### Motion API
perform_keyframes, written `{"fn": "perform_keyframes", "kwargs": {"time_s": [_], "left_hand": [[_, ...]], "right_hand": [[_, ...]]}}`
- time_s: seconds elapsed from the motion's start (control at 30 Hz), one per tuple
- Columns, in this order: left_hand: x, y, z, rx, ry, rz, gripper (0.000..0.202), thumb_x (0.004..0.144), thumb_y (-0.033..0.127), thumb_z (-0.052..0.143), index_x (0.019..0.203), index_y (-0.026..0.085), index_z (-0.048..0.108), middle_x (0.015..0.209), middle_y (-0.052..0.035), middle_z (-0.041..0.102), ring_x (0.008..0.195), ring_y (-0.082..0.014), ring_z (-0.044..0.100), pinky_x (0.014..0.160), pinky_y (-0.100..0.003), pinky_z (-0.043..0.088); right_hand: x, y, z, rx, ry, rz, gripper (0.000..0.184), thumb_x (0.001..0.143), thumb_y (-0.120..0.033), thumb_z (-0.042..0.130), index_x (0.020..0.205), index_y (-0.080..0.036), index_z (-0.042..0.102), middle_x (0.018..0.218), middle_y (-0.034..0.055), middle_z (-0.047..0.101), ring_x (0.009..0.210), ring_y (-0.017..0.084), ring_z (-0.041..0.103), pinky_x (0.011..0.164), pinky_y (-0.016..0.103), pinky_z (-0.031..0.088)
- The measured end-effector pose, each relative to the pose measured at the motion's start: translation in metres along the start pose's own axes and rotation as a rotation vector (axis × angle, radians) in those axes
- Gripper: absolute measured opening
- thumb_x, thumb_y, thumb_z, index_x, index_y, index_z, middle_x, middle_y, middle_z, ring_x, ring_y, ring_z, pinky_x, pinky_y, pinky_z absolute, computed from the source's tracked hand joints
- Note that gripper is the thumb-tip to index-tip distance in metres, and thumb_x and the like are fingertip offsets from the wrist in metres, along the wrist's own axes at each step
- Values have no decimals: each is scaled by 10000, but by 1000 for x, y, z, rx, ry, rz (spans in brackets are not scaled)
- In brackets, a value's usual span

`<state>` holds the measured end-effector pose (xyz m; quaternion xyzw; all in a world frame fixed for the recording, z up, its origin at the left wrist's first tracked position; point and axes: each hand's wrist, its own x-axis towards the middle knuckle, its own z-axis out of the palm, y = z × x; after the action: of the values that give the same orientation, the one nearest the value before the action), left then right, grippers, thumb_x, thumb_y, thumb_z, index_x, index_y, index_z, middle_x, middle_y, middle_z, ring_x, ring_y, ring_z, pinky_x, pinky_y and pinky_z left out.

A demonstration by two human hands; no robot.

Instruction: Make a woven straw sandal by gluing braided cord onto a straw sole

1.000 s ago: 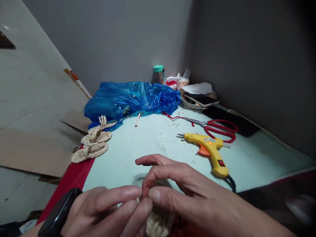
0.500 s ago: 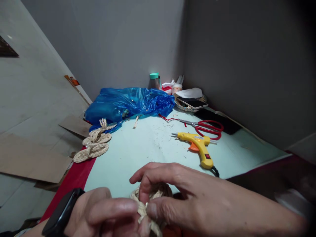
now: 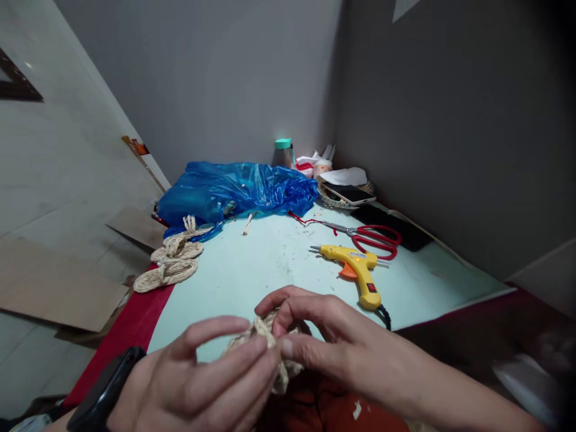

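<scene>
A small braided straw slipper (image 3: 281, 381) is held between both hands near the table's front edge, partly hidden by fingers. My left hand (image 3: 202, 378), with a black watch on its wrist, grips the slipper's left side, its index finger raised in an arch. On the other side, my right hand (image 3: 337, 339) pinches the straw strap between thumb and index finger. Its other fingers curl over the far end. Just beyond my right hand lies a yellow hot glue gun (image 3: 362, 270) on its side, nozzle pointing left.
Red-handled scissors (image 3: 373, 237) lie behind the glue gun, beside a red cord. Several straw slippers (image 3: 166, 276) rest along the left edge. A blue plastic bag (image 3: 234, 186) covers the back left. A phone (image 3: 348, 192) sits on a basket near the wall corner.
Both hands and the slipper have moved up and slightly away from me. My left index finger has lifted off the straw, and the slipper shows more between the hands.
</scene>
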<state>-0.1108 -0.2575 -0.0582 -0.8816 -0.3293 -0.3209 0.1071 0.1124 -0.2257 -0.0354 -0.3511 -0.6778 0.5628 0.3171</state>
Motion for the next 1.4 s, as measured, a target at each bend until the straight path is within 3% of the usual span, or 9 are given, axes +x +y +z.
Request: {"fn": "perform_keyframes", "kwargs": {"time_s": [0.1, 0.2, 0.33, 0.5, 0.73, 0.87, 1.0, 1.2, 1.4], "left_hand": [[5, -19, 3, -71, 59, 17, 460, 904, 29, 455, 1219, 326, 611, 1049, 12, 752, 1081, -201, 634, 1049, -443, 438], [-1, -28, 12, -175, 135, -242, 424, 863, 41, 534, 1203, 279, 622, 1091, -27, 687, 1024, -193, 622, 892, -308, 507], [1, -6, 32, -429, 132, -568, 242, 897, 162, 537, 1074, 273, 659, 1011, -22, 698, 902, -183, 659, 775, -263, 523], [23, 16, 49, -599, 187, -768, 31, 848, 227, 620, 860, 246, 642, 827, 4, 679, 811, -182, 636, 732, -260, 507], [30, 11, 52, -925, 50, -990, 120, 893, 309, 580, 830, 210, 603, 834, 6, 623, 823, -161, 585, 757, -232, 463], [30, 3, 51, -1007, -28, -1046, 143, 890, 319, 564, 818, 196, 576, 813, -6, 584, 804, -173, 546, 742, -259, 448], [29, -6, 49, -1023, -124, -1064, 147, 866, 314, 588, 782, 195, 570, 767, 9, 542, 759, -159, 504, 698, -251, 424], [31, -18, 42, -1128, -241, -1114, 118, 833, 281, 609, 780, 176, 598, 761, 0, 553, 723, -148, 488, 641, -237, 385], [36, -24, 37, -1264, -319, -1142, 71, 812, 217, 631, 767, 168, 606, 745, 16, 546, 695, -118, 456, 633, -222, 357]], "right_hand": [[4, 10, -4, -33, 90, -7, 123, 900, -212, 571, 781, -189, 591, 1165, 24, 611, 1082, 194, 580, 913, 317, 461], [8, 16, -5, -71, 193, -51, 142, 904, -204, 561, 764, -195, 572, 1181, 33, 592, 1193, 206, 512, 959, 342, 419], [14, 26, 5, -129, 315, -96, 127, 913, -239, 540, 798, -199, 574, 1243, 64, 551, 1237, 233, 465, 990, 396, 392], [18, 46, 24, -124, 398, -153, 145, 936, -293, 504, 854, -195, 573, 1276, 91, 508, 1232, 228, 471, 974, 352, 415], [17, 62, 31, -158, 402, -129, 169, 962, -311, 471, 884, -190, 562, 1286, 109, 501, 1249, 235, 463, 1001, 383, 421], [8, 63, 23, -298, 308, -132, 175, 975, -308, 460, 1084, -225, 569, 1398, 91, 455, 1328, 223, 408, 1072, 400, 377], [1, 67, 3, -490, 429, -195, 275, 968, -285, 490, 1243, -275, 506, 1452, 45, 431, 1350, 202, 387, 1079, 388, 367], [7, 67, -14, -310, 454, -110, 163, 988, -348, 467, 918, -241, 568, 984, 4, 648, 925, 167, 600, 770, 277, 458], [16, 57, -11, -372, 385, -113, 343, 999, -343, 409, 686, -216, 470, 606, -40, 494, 552, 117, 456, 534, 238, 374]]}}
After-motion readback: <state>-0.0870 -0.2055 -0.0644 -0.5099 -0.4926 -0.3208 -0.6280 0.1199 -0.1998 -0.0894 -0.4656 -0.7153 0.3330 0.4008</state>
